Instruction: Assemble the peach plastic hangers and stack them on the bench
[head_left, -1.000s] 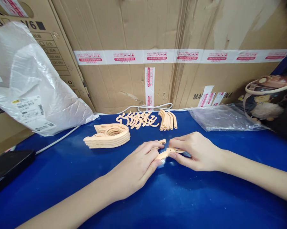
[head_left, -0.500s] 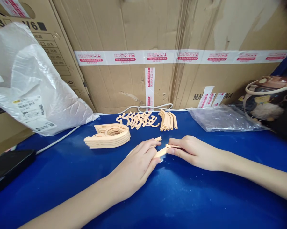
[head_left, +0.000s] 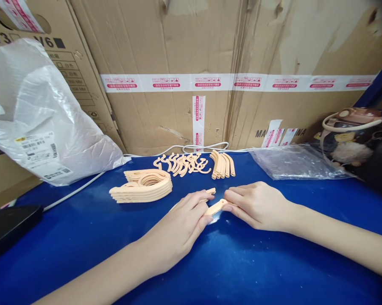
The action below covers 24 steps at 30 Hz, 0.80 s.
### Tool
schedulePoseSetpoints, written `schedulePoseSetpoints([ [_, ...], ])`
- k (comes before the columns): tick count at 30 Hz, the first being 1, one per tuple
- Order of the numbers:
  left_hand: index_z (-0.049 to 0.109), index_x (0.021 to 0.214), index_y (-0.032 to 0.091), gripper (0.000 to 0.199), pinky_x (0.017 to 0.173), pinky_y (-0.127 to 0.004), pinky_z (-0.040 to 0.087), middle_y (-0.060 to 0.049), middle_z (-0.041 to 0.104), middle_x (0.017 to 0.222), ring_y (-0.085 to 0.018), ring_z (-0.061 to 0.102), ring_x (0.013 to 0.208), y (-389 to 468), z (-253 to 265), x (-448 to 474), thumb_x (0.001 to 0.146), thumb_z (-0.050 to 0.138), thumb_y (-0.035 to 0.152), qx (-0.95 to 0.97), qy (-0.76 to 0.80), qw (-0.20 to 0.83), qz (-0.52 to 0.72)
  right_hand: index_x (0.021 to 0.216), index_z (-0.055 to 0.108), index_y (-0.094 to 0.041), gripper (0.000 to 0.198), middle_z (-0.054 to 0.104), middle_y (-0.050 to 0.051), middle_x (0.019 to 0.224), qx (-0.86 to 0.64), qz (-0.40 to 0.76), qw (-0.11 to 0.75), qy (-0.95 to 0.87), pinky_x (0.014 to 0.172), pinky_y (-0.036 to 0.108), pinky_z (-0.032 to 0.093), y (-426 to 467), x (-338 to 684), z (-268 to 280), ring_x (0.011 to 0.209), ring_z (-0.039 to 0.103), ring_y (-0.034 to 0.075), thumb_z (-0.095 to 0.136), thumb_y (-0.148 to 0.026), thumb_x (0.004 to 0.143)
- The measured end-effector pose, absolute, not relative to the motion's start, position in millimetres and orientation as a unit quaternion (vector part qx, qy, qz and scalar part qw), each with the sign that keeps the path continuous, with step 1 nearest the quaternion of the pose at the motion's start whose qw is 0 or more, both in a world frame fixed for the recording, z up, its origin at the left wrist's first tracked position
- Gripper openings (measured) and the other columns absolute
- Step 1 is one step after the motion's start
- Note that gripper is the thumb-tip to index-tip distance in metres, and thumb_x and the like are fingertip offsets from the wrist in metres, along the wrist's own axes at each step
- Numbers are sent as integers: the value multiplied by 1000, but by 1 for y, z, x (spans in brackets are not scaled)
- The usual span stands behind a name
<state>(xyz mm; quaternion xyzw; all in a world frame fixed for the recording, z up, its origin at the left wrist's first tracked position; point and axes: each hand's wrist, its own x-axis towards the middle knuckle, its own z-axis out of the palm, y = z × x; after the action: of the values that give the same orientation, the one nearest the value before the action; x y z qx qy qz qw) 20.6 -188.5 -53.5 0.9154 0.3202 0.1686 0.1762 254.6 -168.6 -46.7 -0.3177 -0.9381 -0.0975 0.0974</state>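
My left hand is closed around a peach plastic hanger piece, whose narrow end with a small hole sticks out between thumb and fingers. Another part of it shows past my index finger. At that holed end my right hand pinches a thin peach part, mostly covered by the fingers; its kind cannot be made out. Behind my left hand lies a stack of peach hanger bodies. Farther back are a pile of small hanger hooks and, to its right, a bundle of curved hanger arms.
A white plastic mailing bag leans at the left, near a black device with a white cable. A clear plastic bag and a brown bag with a fluffy charm sit at the right. Cardboard boxes stand behind the blue table.
My right fingers have closed farther over the thin part at the holed end, hiding more of it. The camera view has tilted slightly up. The piles stay as they were.
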Motion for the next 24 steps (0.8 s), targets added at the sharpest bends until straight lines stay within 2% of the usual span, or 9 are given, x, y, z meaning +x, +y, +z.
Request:
schedulePoseSetpoints([
  [9, 53, 120, 22, 30, 112, -37, 32, -3, 45, 141, -18, 38, 132, -187, -55, 18, 102, 30, 26, 922, 298, 172, 176, 72, 54, -17, 40, 53, 0, 62, -247, -185, 128, -942, 53, 27, 30, -166, 256, -49, 51, 46, 12, 31, -35, 99],
  [11, 56, 116, 23, 29, 112, -36, 33, -2, 44, 142, -17, 38, 132, -187, -54, 18, 101, 31, 26, 920, 298, 182, 178, 72, 54, -17, 40, 54, 0, 62, -249, -175, 123, -945, 53, 27, 29, -166, 256, -48, 51, 46, 12, 31, -35, 99],
  [17, 60, 102, 24, 28, 113, -49, 26, -2, 49, 139, -21, 38, 133, -181, -52, 16, 101, 32, 30, 898, 341, 208, 183, 79, 54, -18, 26, 53, -3, 63, -317, 59, 109, -940, 52, 22, 29, -164, 259, -39, 52, 45, 9, 46, -38, 93],
  [21, 59, 106, 26, 22, 106, -46, 37, -3, 48, 140, -23, 39, 133, -176, -57, 14, 93, 42, 19, 866, 372, 248, 226, 79, 57, -18, 9, 50, -6, 64, -309, 180, 91, -929, 57, 20, 34, -164, 259, -31, 56, 44, 8, 59, -25, 84],
  [24, 57, 111, 26, 40, 100, -44, 44, -4, 45, 142, -24, 40, 133, -173, -61, 13, 79, 47, 4, 854, 365, 280, 245, 83, 65, -19, 5, 58, -3, 77, -273, 204, 79, -937, 72, 24, 38, -167, 257, -25, 73, 52, 11, 66, -19, 79],
])
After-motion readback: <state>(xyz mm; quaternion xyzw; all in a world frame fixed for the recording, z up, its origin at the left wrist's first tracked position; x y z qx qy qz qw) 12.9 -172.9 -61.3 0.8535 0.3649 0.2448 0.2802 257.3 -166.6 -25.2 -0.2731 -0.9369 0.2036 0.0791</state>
